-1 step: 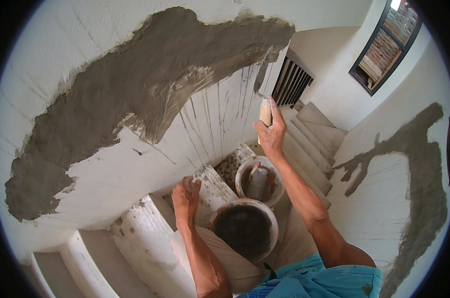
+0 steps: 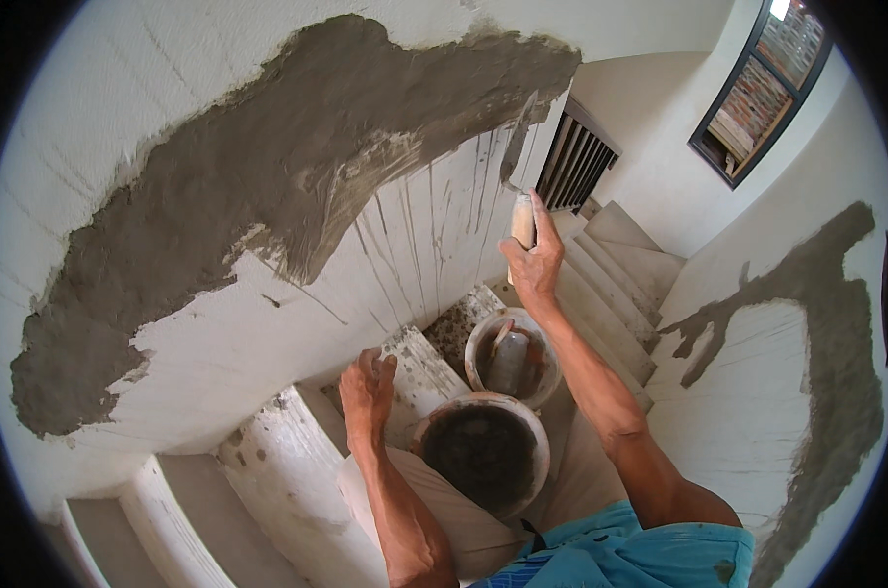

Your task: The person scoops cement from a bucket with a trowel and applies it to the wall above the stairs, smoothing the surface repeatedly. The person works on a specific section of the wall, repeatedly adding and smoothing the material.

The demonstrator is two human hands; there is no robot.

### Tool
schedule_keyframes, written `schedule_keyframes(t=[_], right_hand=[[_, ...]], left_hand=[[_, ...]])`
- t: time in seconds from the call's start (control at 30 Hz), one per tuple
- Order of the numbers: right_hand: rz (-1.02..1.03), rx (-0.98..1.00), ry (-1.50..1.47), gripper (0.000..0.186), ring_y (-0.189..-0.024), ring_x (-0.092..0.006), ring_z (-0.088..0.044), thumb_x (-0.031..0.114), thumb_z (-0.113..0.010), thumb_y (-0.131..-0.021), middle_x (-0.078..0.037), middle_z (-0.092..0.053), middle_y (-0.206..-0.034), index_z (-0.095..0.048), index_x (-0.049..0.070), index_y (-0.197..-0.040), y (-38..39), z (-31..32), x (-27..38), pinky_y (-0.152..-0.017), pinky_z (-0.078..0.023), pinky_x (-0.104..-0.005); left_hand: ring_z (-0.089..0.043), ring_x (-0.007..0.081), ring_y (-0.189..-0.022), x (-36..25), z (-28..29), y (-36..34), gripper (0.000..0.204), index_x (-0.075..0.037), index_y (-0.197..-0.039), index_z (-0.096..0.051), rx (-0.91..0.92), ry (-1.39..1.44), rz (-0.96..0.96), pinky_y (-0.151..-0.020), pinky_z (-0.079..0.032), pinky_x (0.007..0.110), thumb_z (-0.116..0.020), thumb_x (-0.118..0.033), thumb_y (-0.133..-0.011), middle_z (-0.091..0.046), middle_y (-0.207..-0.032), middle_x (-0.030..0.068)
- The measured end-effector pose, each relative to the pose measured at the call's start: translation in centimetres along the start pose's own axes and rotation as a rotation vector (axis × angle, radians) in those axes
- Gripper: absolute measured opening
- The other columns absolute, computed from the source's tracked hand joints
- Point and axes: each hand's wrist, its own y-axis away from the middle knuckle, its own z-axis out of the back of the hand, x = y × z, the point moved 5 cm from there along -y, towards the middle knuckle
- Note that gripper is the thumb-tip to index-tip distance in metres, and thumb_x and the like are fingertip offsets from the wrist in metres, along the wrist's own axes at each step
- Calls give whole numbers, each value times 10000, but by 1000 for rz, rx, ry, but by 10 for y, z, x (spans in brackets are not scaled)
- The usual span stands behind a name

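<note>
My right hand point(image 2: 534, 260) grips the pale handle of a trowel point(image 2: 516, 142), its metal blade raised against the grey mortar patch point(image 2: 219, 176) on the white wall. My left hand point(image 2: 367, 387) is curled closed above the stair steps near that wall; whatever is inside its fingers, if anything, is hidden. Below and between my arms are two round buckets: the nearer point(image 2: 481, 451) holds dark grey mix, the farther point(image 2: 550, 348) has a pale cylindrical object and reddish-brown pieces inside.
Stairs point(image 2: 184, 500) run at lower left and continue down to the right point(image 2: 616, 279). A dark barred railing point(image 2: 581, 157) and a framed window point(image 2: 758, 93) are beyond. The right wall point(image 2: 728, 421) carries another grey patch. My legs and blue garment show at the bottom.
</note>
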Motion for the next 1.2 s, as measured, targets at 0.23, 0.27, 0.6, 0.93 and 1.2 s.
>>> schedule_keyframes(t=[0.23,0.27,0.6,0.93,1.2], right_hand=[[-13,-11,7,759,-938,-285,-593,14,-646,-688,-158,-606,-1061,-507,7,-1434,1,-7,0,-864,-495,-383],[-16,-7,11,757,-931,-284,-591,10,-643,-691,-155,-604,-1051,-506,9,-1436,1,-7,1,-855,-495,-386],[100,174,82,776,-849,-292,-616,-11,-668,-702,-141,-577,-965,-495,55,-1455,34,-18,47,-769,-521,-403],[231,166,124,787,-816,-292,-624,-52,-657,-686,-147,-584,-977,-489,33,-1451,35,-39,74,-706,-533,-399],[194,66,134,806,-810,-293,-639,-67,-660,-689,-142,-584,-979,-482,63,-1465,26,-57,76,-667,-535,-399]], left_hand=[[-689,388,-860,-1,1,2,376,45,-1116,-684,-19,-2,-17,-809,-521,443,-644,-271,-917,-716,-907,226],[-689,387,-862,0,0,2,374,42,-1117,-684,-16,2,-18,-809,-520,444,-645,-272,-916,-716,-908,226],[-684,392,-888,1,1,4,377,12,-1120,-689,-14,59,45,-817,-519,443,-649,-302,-916,-716,-950,223],[-687,396,-920,1,1,3,382,10,-1119,-685,-23,-5,12,-834,-523,458,-633,-317,-928,-715,-981,229],[-681,404,-907,4,-1,2,370,12,-1105,-684,-18,14,23,-818,-517,476,-638,-311,-930,-714,-968,228]])
